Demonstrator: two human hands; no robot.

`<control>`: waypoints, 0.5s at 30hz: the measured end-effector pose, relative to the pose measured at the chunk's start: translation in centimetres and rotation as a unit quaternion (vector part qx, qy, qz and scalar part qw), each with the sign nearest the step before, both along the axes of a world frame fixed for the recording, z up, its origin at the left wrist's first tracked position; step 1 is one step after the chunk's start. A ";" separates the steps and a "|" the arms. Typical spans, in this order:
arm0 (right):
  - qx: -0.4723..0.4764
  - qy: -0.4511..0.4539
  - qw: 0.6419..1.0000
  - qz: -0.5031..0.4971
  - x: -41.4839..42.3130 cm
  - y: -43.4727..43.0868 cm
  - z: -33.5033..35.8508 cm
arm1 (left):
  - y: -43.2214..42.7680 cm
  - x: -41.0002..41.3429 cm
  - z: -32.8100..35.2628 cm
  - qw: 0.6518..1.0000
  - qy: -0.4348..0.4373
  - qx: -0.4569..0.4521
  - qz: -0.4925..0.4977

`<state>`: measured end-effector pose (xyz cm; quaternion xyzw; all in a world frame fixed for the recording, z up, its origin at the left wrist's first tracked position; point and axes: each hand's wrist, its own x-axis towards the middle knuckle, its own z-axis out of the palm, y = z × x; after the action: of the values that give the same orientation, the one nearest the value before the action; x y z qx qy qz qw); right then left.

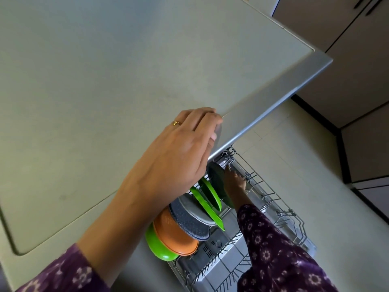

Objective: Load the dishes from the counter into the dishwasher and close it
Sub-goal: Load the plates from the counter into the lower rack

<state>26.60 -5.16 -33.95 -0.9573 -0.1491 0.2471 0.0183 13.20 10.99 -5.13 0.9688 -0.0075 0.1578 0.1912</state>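
We braced our left hand [179,148] on the desk [84,81] edge, its grip curled over the lip, to lean down. Our right hand [233,182] reached the dark plate [214,175], which stood upright in the rack [260,182] beside the others. We could not tell that hand's grip.

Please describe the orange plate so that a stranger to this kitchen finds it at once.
Under the edge of the pale counter, the dishwasher's wire rack is pulled out, with plates standing in a row on its left side. The orange plate is second from the near end, between a bright green plate and a dark speckled one; nothing else there is orange.
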 end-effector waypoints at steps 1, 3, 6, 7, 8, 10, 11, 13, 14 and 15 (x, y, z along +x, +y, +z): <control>0.009 -0.008 1.000 0.000 -0.6 0.2 0.4 | 0.0 0.0 -0.1 1.000 -0.003 0.003 0.000; 0.021 -0.018 1.000 -0.004 -1.5 -0.1 0.8 | 0.0 0.0 -0.1 1.000 -0.009 0.008 -0.003; 0.058 -0.021 0.997 -0.036 -3.6 -0.3 2.4 | 0.0 0.1 -0.2 1.000 -0.021 0.018 -0.005; 0.068 -0.033 0.997 -0.034 -4.4 -0.5 3.1 | 0.0 0.0 -0.1 0.999 -0.026 0.023 -0.007; 0.076 -0.049 0.996 -0.023 -5.2 -0.6 3.7 | 0.0 0.1 -0.2 0.999 -0.029 0.028 -0.009; 0.085 -0.076 0.993 -0.004 -6.9 -0.9 5.0 | 0.1 0.1 -0.2 0.999 -0.034 0.031 -0.011; 0.091 -0.082 0.992 0.005 -7.7 -1.0 5.6 | 0.1 0.1 -0.4 0.999 -0.034 0.030 -0.010; 0.101 -0.079 0.991 0.023 -9.2 -1.1 8.3 | 0.0 0.0 -0.3 0.999 -0.038 0.026 -0.004; 0.088 -0.065 0.993 0.039 -10.1 -0.9 10.2 | 0.0 -0.1 -0.2 0.999 -0.039 0.022 -0.001; 0.075 -0.043 0.995 0.045 -11.0 -0.6 12.1 | -0.1 -0.2 0.0 0.999 -0.040 0.017 0.002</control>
<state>15.64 -5.81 -21.89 -0.9553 -0.2103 0.1945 0.0724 12.95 10.90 -5.13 0.9648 -0.0162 0.1967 0.1738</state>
